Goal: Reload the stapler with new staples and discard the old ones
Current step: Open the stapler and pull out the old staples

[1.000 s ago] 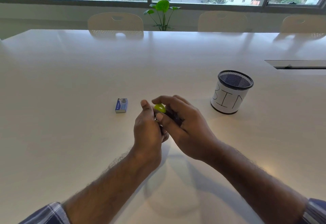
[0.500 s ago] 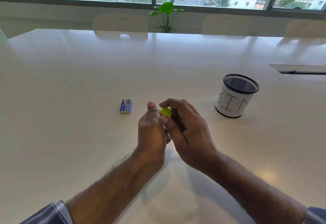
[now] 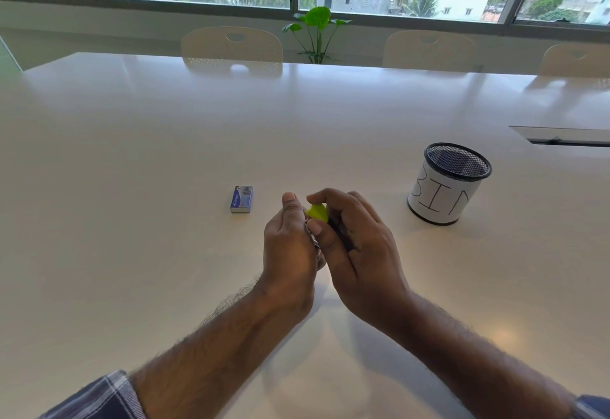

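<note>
I will use the small blue cardboard box of staples (image 3: 242,199) as my marker. It lies flat on the big white table (image 3: 132,154), shut and not touched.

Just to the right of the box, and a little nearer to me, is my left hand (image 3: 290,253). Its thumb sticks up and its fingers are curled around the little stapler with the bright green plastic end (image 3: 317,213). I can see a thin shiny metal edge beside my palm.

Right beside it is my right hand (image 3: 359,253). Its fingers are bent over the top of the stapler and press on the green end. The two hands touch each other. I cannot tell if the stapler is open, because my fingers hide most of it.

Not much has changed in the last second. My hands sat in the same hold a moment ago, with only tiny wiggles, and the box and the cup lie just as they did. So I think I am still working to open the stapler or pull the old staples out. No old staples show anywhere yet.

Far to the right of the box stands the black wire mesh cup wrapped in white paper that says BIN (image 3: 445,187). The old staples should go in there, and then new ones come from the box.
</note>
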The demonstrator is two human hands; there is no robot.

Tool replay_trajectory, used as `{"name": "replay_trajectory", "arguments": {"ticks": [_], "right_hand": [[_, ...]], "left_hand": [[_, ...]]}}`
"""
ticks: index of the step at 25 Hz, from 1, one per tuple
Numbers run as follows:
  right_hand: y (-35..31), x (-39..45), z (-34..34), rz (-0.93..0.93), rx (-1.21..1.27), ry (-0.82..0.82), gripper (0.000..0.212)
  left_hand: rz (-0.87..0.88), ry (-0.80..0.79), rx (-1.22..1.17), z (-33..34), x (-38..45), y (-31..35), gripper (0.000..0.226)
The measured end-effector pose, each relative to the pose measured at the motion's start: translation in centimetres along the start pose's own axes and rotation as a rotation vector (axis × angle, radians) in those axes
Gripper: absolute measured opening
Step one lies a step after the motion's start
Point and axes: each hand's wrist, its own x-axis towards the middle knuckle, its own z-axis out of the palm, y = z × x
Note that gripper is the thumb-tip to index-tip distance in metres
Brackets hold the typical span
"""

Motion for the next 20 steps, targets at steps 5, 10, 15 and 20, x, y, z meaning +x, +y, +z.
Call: {"name": "replay_trajectory", "arguments": {"ticks": [5,10,15,20], "right_hand": [[-0.1,-0.2,0.2,-0.023,0.001,0.031,0.02],[0.0,-0.4,0.4,-0.036,-0.002,0.041,0.02],[0.1,0.1,0.3,-0.005,0.058,0.143,0.016],[0.3,0.7,-0.4,0.045,0.199,0.216,0.012]], "left_hand": [[-0.011,0.021,0.033,-0.1,-0.1,-0.1,0.045],[-0.008,0.042,0.042,0.0,-0.2,0.0,0.055],[-0.099,0.128,-0.016,-0.3,0.1,-0.1,0.05],[-0.137,0.153,-0.078,-0.6,0.6,-0.5,0.043]]}}
